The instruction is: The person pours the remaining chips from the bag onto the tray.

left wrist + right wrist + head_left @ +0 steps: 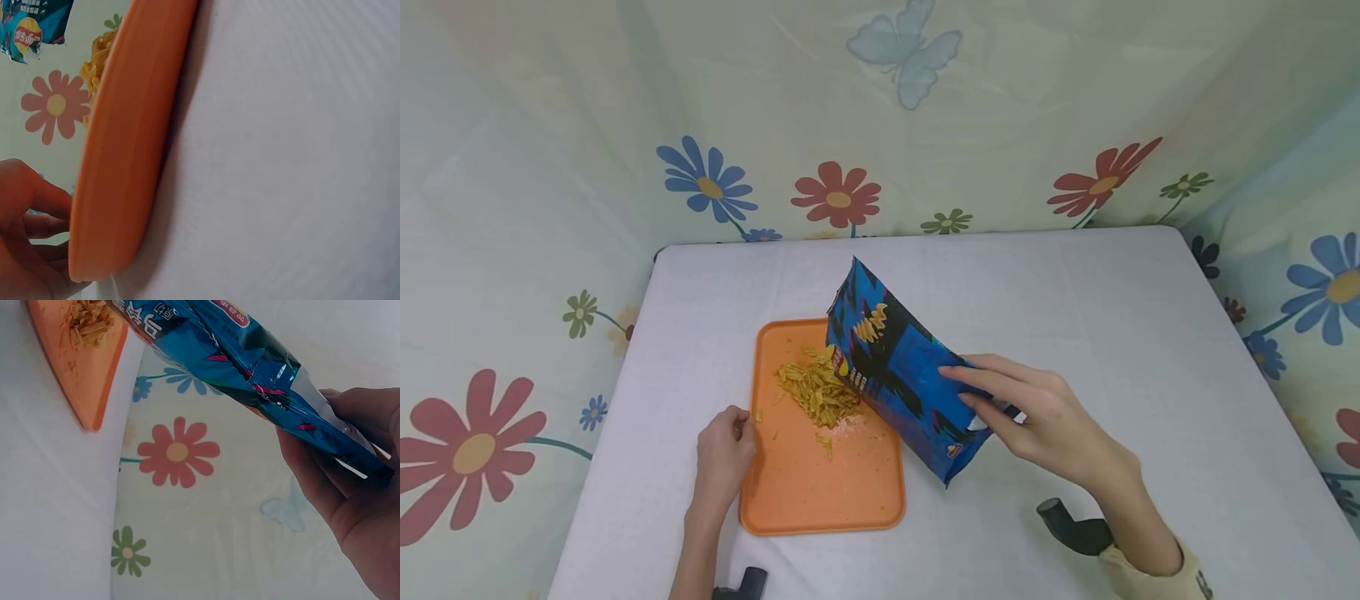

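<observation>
A blue chip bag (917, 367) hangs tilted over the orange tray (820, 500), its far end lower left above the food. My right hand (1037, 408) holds the bag's near end, with the thumb on one face and fingers on the other in the right wrist view. Yellow crinkled chips (820, 392) lie heaped in the tray's upper middle, with loose pieces and pale crumbs around them. At the tray's left side, my left hand (726, 450) grips the rim with curled fingers (50, 197). The bag's opening is hidden in the head view.
A white cloth covers the table (1037, 300). Dark wrist-camera mounts (1075, 529) jut out beside both forearms. Flower-printed curtains (1000, 125) stand behind the table and along both sides.
</observation>
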`<state>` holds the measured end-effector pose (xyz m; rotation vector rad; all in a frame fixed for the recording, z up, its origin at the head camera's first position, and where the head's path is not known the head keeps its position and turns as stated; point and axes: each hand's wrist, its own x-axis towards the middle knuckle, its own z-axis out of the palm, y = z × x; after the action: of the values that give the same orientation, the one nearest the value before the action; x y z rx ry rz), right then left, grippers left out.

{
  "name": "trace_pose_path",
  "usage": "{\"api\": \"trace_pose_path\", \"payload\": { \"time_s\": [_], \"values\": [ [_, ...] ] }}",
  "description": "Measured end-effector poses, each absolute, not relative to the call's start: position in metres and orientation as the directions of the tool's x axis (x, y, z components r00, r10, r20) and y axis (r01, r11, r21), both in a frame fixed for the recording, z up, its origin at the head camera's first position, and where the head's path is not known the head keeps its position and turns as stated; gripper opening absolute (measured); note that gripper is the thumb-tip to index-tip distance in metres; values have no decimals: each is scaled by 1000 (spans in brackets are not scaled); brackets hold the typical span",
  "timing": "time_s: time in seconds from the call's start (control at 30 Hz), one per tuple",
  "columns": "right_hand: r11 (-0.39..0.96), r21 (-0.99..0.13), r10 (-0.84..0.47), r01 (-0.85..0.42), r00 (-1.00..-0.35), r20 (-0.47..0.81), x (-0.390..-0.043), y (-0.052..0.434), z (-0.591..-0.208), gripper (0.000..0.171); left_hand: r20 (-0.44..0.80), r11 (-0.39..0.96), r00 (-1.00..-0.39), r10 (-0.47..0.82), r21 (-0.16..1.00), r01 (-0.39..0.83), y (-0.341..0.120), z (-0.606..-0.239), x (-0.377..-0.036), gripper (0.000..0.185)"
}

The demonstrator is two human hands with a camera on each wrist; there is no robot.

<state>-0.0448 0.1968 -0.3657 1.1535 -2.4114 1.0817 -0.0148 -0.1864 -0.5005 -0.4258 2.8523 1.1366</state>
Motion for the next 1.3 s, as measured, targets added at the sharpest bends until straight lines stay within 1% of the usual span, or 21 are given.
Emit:
{"api": "trace_pose_path", "payload": {
  "time_s": [0.17, 0.3, 0.43, 0.47, 0.57, 0.67, 1.03, 1.17, 1.3],
  "values": [
    [423, -511, -501, -748, -663, 556, -44, 196, -375, 41, -121, 702, -965, -231, 667, -251, -188, -504, -15, 13],
    [446, -524, -455, -725, -688, 565, -42, 198, -384, 40, -121, 703, -965, -231, 666, -251, -188, -504, -15, 13],
    [463, -551, -399, -694, -719, 570, -38, 202, -393, 28, -120, 702, -965, -232, 666, -251, -188, -504, -15, 13],
    [469, -562, -383, -681, -730, 566, -37, 203, -394, 31, -120, 701, -966, -231, 668, -251, -188, -504, -15, 13],
    [497, -582, -337, -643, -761, 554, -33, 205, -399, 51, -121, 697, -966, -231, 671, -251, -188, -504, -15, 13],
    [521, -606, -299, -602, -793, 531, -28, 206, -402, 58, -125, 693, -965, -232, 675, -254, -188, -505, -15, 13],
    [575, -646, -185, -502, -849, 495, -19, 216, -415, 52, -144, 688, -959, -245, 671, -277, -188, -505, -16, 14],
    [588, -647, -174, -485, -857, 485, -17, 220, -419, 47, -148, 688, -958, -248, 670, -281, -187, -503, -16, 14],
    [610, -638, -165, -470, -863, 477, -16, 224, -420, 47, -157, 687, -956, -249, 667, -289, -187, -502, -16, 15]
  ]
}}
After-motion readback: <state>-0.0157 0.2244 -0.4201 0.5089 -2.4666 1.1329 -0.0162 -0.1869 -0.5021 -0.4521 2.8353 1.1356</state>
